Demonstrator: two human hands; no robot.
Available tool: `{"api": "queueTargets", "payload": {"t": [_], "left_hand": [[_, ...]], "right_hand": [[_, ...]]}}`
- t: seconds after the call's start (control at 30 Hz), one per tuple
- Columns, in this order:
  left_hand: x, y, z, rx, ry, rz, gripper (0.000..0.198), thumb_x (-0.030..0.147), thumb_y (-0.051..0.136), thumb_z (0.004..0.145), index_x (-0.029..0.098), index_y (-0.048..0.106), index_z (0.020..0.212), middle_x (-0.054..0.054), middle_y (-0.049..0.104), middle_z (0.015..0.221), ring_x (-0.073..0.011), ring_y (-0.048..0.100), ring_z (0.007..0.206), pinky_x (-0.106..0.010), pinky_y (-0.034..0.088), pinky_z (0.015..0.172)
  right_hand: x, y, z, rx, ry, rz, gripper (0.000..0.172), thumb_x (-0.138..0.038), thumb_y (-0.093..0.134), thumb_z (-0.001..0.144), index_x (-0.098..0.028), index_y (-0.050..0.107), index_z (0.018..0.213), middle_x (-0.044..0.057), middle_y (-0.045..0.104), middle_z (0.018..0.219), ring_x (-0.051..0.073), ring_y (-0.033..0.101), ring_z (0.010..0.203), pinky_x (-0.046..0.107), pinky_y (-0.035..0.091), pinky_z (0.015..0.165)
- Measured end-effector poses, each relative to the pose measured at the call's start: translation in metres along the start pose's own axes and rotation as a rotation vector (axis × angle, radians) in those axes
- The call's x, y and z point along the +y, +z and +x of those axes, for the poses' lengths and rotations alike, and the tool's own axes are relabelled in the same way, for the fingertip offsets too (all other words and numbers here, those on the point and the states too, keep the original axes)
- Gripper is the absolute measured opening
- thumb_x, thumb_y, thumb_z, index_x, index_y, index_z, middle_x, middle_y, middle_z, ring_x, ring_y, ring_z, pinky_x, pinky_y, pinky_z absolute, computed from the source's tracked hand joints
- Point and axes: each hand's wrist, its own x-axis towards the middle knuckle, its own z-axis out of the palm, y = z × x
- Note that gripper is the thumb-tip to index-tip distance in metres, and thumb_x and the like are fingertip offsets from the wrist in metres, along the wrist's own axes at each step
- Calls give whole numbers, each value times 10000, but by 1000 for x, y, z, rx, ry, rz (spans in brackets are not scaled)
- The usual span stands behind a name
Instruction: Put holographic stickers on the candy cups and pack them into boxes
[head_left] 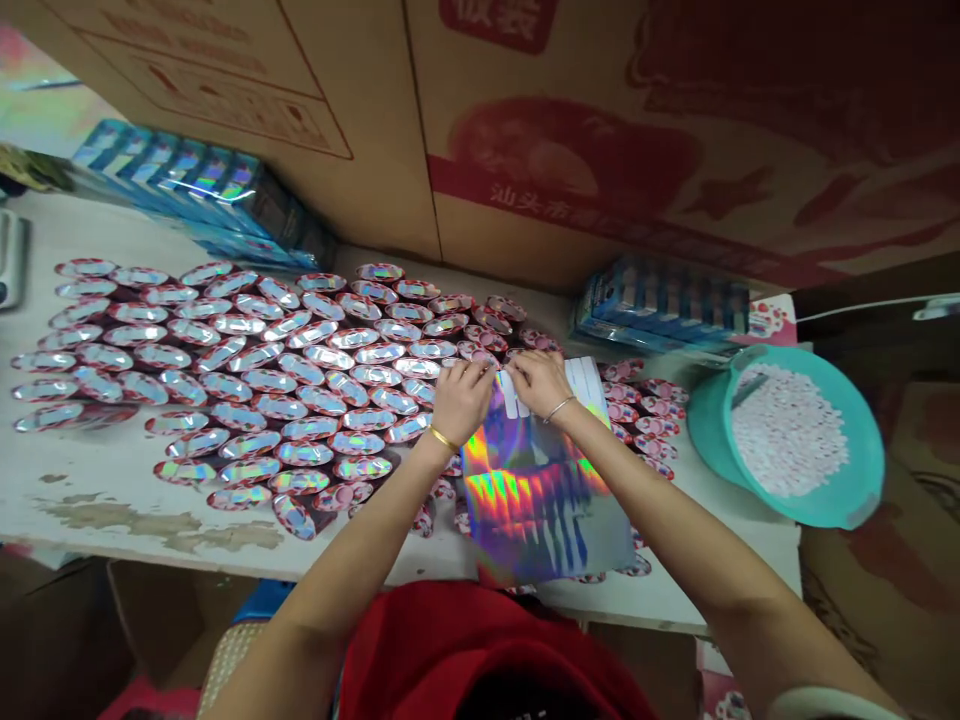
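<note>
My left hand (460, 398) and my right hand (537, 382) meet at the top edge of a shiny holographic sticker sheet (536, 490) lying on the white table (105, 470). Both hands have their fingers pinched together on the sheet's white strips; what they pinch is too small to name. Each wrist wears a thin bracelet. Rows of small oval holographic pieces with red rims (247, 370) cover the table to the left of my hands, and a few more ovals (637, 410) lie to the right of the sheet.
A teal basin (855, 500) with small white bits stands at the right edge. Blue boxed packs (195, 190) sit at the back left, another blue pack (660, 305) at the back right. Cardboard cartons (570, 120) wall the back.
</note>
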Motion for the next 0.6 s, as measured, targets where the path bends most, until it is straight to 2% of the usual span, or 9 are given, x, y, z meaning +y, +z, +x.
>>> {"api": "queueTargets", "payload": {"t": [0.1, 0.27, 0.47, 0.6], "left_hand": [[12, 6, 3, -15, 14, -5, 370, 250, 433, 930, 176, 602, 1251, -133, 623, 1268, -267, 573, 1055, -432, 406, 857], [24, 14, 2, -28, 31, -33, 365, 248, 403, 955, 175, 599, 1255, -138, 587, 1345, -240, 615, 1109, -447, 377, 999], [33, 24, -10, -71, 66, 4, 432, 289, 382, 970, 133, 509, 1353, -143, 423, 1492, -275, 443, 1352, -483, 293, 1117], [36, 27, -17, -83, 46, -33, 445, 309, 421, 957, 161, 489, 1370, -142, 448, 1478, -276, 399, 1382, -493, 290, 1125]], "right_hand": [[6, -4, -5, 0, 15, 0, 248, -245, 441, 939, -180, 643, 812, 78, 705, 905, 218, 569, 919, 344, 257, 789], [18, -2, -11, 2, 71, 53, 243, -257, 462, 940, -182, 647, 803, 70, 718, 938, 214, 589, 934, 340, 266, 793], [26, 2, -17, 0, 101, 122, 244, -243, 467, 939, -191, 657, 795, 52, 724, 922, 212, 599, 938, 335, 276, 792], [31, 4, -20, 29, 99, 145, 245, -243, 462, 938, -196, 661, 803, 51, 723, 910, 210, 598, 927, 335, 281, 795]]}}
